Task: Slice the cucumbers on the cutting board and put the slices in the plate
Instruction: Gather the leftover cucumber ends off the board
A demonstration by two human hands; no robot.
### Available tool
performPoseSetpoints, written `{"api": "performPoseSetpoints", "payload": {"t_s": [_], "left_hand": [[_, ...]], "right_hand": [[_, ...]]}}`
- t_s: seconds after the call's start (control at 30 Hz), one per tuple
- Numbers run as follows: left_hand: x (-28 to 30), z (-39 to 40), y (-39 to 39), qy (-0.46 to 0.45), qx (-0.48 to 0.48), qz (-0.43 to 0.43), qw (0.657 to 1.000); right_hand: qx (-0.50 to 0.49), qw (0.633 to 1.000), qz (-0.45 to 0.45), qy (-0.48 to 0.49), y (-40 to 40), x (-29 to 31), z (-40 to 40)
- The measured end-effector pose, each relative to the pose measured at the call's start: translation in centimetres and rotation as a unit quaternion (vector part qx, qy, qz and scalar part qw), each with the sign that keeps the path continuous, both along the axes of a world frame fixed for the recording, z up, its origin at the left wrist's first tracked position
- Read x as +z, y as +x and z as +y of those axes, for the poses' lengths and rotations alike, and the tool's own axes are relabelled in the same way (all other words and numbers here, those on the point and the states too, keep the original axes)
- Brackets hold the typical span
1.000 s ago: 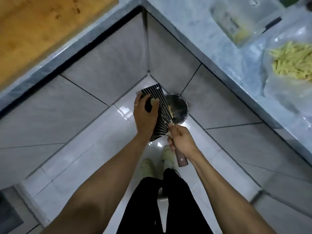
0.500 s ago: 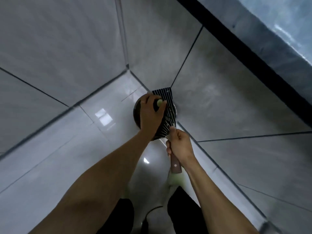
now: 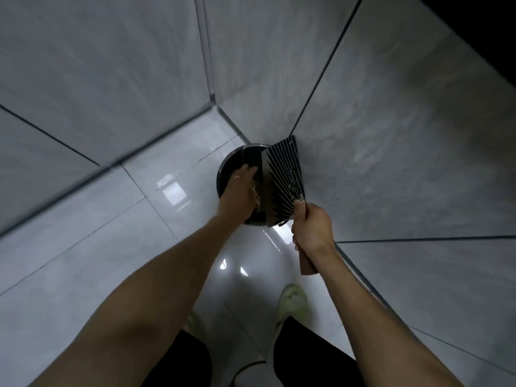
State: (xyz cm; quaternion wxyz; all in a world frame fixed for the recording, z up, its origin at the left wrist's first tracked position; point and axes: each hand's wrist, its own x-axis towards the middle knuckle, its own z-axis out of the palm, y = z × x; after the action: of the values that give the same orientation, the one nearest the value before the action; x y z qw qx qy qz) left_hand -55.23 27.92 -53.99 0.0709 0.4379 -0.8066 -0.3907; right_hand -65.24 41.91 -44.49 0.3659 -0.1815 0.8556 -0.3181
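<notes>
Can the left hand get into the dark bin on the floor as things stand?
Probably yes: the left hand is already over the bin mouth, and the cleaver in the right hand stands beside it.

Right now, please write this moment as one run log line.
left hand: open, over dark bin | right hand: holds ridged cleaver by handle, blade above bin | cucumbers, plate: not visible

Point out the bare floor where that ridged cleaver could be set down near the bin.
Bare glossy floor tiles lie left of the round black bin, out to the grey tiled wall. More bare floor sits between the bin and the pale slippers. It is crowded at the bin: the left hand reaches into it, and the right hand holds the dark ridged cleaver over its rim.
</notes>
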Motion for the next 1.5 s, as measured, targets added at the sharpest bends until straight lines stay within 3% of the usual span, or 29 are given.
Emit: {"api": "performPoseSetpoints", "payload": {"t_s": [0.07, 0.13, 0.23, 0.27, 0.4, 0.47, 0.57, 0.6, 0.67, 0.8, 1.03, 1.13, 1.37, 1.5], "left_hand": [[1.3, 0.7, 0.5, -0.081, -0.096, 0.036, 0.991], [1.9, 1.2, 0.9, -0.139, -0.189, 0.004, 0.972], [1.7, 0.8, 1.5, -0.112, -0.205, -0.211, 0.949], [1.7, 0.6, 1.8, -0.085, -0.188, -0.244, 0.948], [3.7, 0.8, 1.6, 0.010, -0.056, -0.115, 0.992], [6.0, 0.7, 1.3, 0.094, 0.055, -0.039, 0.993], [11.1, 0.4, 2.0, 0.273, 0.231, 0.091, 0.929], [13.2, 0.2, 2.7, 0.313, 0.271, 0.125, 0.902], [17.5, 0.0, 4.6, 0.342, 0.300, 0.149, 0.878], [28.8, -0.7, 9.7, 0.337, 0.305, 0.176, 0.873], [45.9, -3.7, 21.0, 0.200, 0.229, 0.185, 0.935], [51.2, -5.6, 24.5, 0.166, 0.246, 0.184, 0.937], [58.8, -10.4, 29.0, 0.129, 0.273, 0.186, 0.935], [60.0, -13.4, 29.3, 0.171, 0.284, 0.175, 0.927]], "right_hand": [[0.008, 1.000, 0.004, 0.007, -0.2, 0.5, -0.2], [0.011, 1.000, 0.007, 0.010, -0.2, 1.2, -0.2], [0.020, 0.999, 0.032, 0.014, -0.2, 2.2, -0.1], [0.028, 0.998, 0.046, 0.020, -0.3, 2.6, -0.1], [0.068, 0.994, 0.076, 0.043, -0.9, 4.2, 0.1], [0.070, 0.995, 0.061, 0.043, -0.9, 5.4, 0.3], [0.042, 0.999, -0.007, 0.023, -0.1, 8.7, 0.7], [0.031, 0.999, -0.032, 0.017, 0.4, 10.4, 0.8], [0.011, 0.997, -0.080, 0.005, 1.7, 14.2, 1.0], [-0.013, 0.989, -0.147, -0.026, 5.3, 23.6, 0.2], [0.056, 0.983, -0.147, -0.093, 11.3, 40.1, -4.6], [0.095, 0.977, -0.144, -0.126, 12.8, 45.4, -7.9], [0.200, 0.959, -0.141, -0.140, 13.3, 50.5, -16.6], [0.257, 0.946, -0.137, -0.145, 11.6, 50.5, -22.8]]}}
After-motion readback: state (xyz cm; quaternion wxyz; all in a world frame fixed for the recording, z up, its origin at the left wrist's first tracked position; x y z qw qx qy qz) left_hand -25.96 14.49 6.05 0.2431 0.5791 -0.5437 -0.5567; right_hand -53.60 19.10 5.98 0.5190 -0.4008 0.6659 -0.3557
